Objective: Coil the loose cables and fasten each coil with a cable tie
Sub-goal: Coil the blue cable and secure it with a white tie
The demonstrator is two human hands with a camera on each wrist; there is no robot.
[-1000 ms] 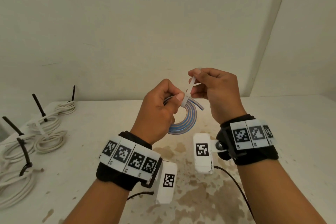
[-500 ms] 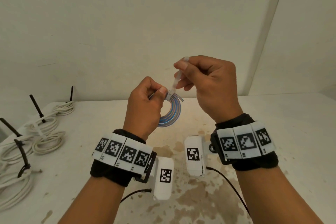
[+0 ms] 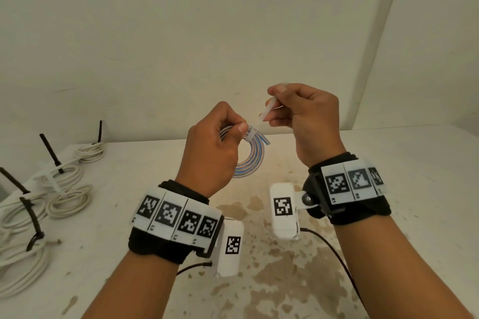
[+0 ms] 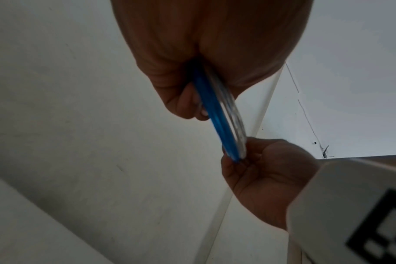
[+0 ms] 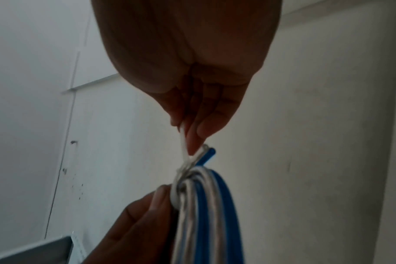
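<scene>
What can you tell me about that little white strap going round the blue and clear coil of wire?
The white cable tie is a thin, pale strip that looks like plastic. It loops snugly round the top of the blue and clear cable coil, held above the table. Its free tail runs up and to the right, pinched by the right hand. The left hand grips the coil, its thumb pressing beside the loop.

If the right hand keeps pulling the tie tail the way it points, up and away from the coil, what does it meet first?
Nothing, as far as the head view shows: beyond the right hand and tie is open air, then the wall, though depth is unclear.
</scene>
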